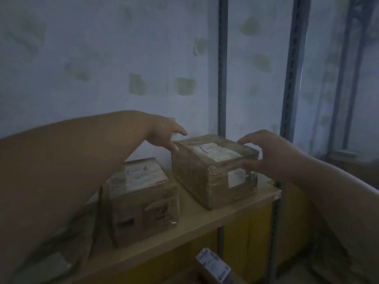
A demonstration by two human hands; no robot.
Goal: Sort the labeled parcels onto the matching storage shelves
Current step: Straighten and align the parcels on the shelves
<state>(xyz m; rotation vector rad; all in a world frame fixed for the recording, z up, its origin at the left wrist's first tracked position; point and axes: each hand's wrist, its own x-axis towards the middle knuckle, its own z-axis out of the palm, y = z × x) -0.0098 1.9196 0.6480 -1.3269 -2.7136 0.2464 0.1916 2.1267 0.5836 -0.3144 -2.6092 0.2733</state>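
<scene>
2 bare forearms, no sleeves, watch or rings: left grip, right grip.

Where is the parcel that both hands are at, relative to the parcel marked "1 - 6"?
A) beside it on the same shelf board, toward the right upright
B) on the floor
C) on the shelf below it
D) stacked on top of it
A: the right parcel sits on the wooden shelf board next to the parcel marked "1 - 6", with the left hand and right hand at its sides.

Lower parcel cut by bottom edge; label print too blurred to read
</scene>
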